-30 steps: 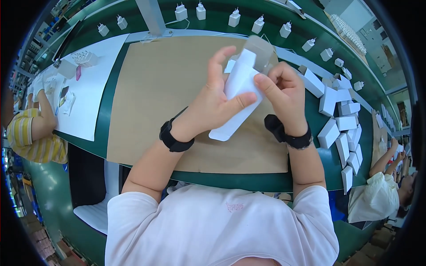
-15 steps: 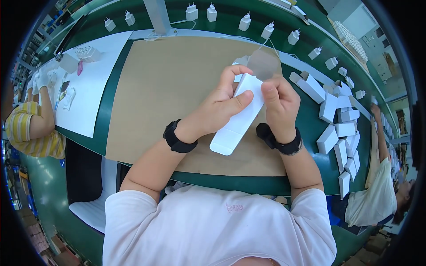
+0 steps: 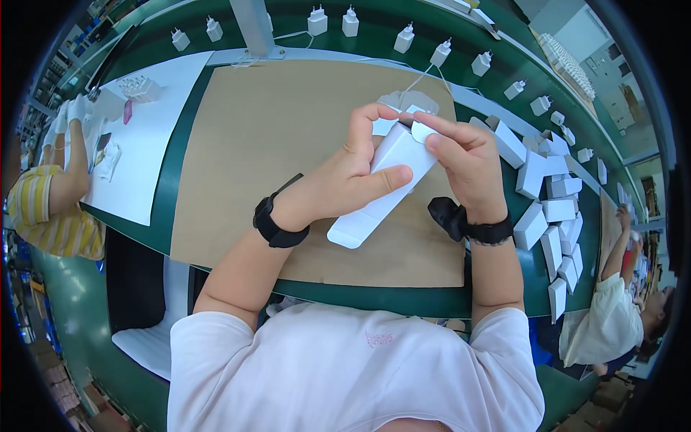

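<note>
A long, narrow white carton (image 3: 403,155) is held tilted over the brown board, its upper end leaning away to the right. My left hand (image 3: 338,176) is closed around its left side, with the thumb lying across the front face and the index finger curled at the top end. At that top end my right hand (image 3: 471,162) grips a small rounded flap (image 3: 423,133) between thumb and fingers. A dark gap shows beside the flap. The carton's lower end extends toward me as a flat white panel (image 3: 347,236). What is inside cannot be seen.
A brown board (image 3: 245,158) covers the green table. Several white cartons (image 3: 533,176) lie piled to the right. White plug adapters (image 3: 350,21) stand in a row along the back ledge. Behind my hands lies a pale, translucent piece (image 3: 425,103). Co-workers are at both sides.
The carton has turned slightly and its lower end has shifted left. Its top now shows a flap and a dark gap. My right hand has moved right, its fingers stretched over the top end.
</note>
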Action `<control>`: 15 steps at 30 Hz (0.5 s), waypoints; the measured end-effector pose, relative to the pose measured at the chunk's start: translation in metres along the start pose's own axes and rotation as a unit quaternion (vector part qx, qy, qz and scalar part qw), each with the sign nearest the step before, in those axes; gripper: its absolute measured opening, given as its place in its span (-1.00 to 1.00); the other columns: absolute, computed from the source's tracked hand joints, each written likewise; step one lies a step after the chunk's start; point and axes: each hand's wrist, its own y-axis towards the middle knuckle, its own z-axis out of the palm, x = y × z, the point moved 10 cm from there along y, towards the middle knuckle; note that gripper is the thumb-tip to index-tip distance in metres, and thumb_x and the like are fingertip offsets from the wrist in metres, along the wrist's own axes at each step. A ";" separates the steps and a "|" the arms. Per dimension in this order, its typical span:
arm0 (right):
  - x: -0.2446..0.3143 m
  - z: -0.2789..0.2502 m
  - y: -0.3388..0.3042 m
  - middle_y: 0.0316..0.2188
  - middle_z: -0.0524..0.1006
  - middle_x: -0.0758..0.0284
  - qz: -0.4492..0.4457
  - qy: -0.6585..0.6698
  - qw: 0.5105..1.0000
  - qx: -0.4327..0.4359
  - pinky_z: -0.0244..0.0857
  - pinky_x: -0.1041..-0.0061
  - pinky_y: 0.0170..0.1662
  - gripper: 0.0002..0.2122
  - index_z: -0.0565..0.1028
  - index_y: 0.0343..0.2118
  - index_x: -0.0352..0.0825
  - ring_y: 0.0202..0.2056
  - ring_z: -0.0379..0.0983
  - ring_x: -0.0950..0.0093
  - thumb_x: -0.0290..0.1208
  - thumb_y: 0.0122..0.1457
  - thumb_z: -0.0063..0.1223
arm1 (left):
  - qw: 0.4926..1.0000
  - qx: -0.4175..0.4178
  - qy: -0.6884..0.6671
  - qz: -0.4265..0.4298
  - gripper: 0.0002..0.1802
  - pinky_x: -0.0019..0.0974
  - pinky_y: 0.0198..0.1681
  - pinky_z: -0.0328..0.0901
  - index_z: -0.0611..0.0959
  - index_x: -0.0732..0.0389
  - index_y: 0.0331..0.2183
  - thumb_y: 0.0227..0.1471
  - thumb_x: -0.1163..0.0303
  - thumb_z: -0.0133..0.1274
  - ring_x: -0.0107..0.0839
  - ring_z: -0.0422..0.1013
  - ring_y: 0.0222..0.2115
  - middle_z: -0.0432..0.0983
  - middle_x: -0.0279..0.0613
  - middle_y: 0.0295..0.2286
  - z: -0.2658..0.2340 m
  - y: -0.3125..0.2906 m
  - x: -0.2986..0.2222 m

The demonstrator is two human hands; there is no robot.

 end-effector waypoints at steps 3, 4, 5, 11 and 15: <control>-0.008 -0.003 0.002 -0.31 0.54 0.28 0.020 0.035 0.999 -0.010 0.24 0.67 -0.21 -0.76 0.51 -0.18 -0.40 -0.34 0.41 0.61 -0.48 0.08 -0.01 | 0.999 -0.001 0.031 0.025 -0.31 -0.38 -0.32 0.29 -0.07 0.08 0.00 0.03 0.19 0.00 -0.43 0.36 -0.35 0.36 -0.01 -0.31 0.002 0.000 -0.007; -0.012 -0.003 0.001 -0.29 0.54 0.27 0.030 0.063 0.997 -0.016 0.24 0.67 -0.21 -0.75 0.50 -0.17 -0.40 -0.33 0.42 0.60 -0.48 0.08 0.00 | 0.998 -0.005 0.044 0.034 -0.31 -0.38 -0.32 0.29 -0.07 0.08 0.00 0.03 0.18 0.00 -0.42 0.37 -0.35 0.36 -0.02 -0.33 0.002 0.000 -0.010; -0.011 -0.003 0.001 -0.29 0.54 0.27 0.030 0.064 0.997 -0.015 0.24 0.67 -0.21 -0.75 0.50 -0.17 -0.40 -0.33 0.42 0.60 -0.48 0.08 0.00 | 0.998 -0.006 0.045 0.033 -0.31 -0.38 -0.32 0.29 -0.07 0.08 0.00 0.03 0.18 0.00 -0.42 0.37 -0.35 0.36 -0.02 -0.33 0.001 0.000 -0.012; 0.015 0.013 -0.002 -0.21 0.52 0.25 -0.116 -0.064 0.990 0.054 0.27 0.61 -0.13 -0.72 0.47 -0.13 -0.37 -0.23 0.44 0.53 -0.48 0.07 0.04 | 0.998 -0.053 0.024 -0.021 -0.32 -0.39 -0.30 0.28 -0.05 0.14 -0.02 0.03 0.16 0.00 -0.38 0.36 -0.29 0.32 0.03 -0.27 -0.010 0.004 -0.001; 0.020 -0.016 -0.006 -0.20 0.52 0.26 -0.081 -0.183 0.980 -0.006 0.27 0.61 -0.13 -0.72 0.50 -0.15 -0.33 -0.18 0.41 0.56 -0.47 0.02 0.10 | 0.980 -0.151 0.113 0.060 -0.28 -0.29 -0.25 0.29 0.04 0.23 0.01 0.00 0.08 0.02 -0.26 0.34 -0.21 0.31 0.14 -0.23 -0.031 0.002 -0.005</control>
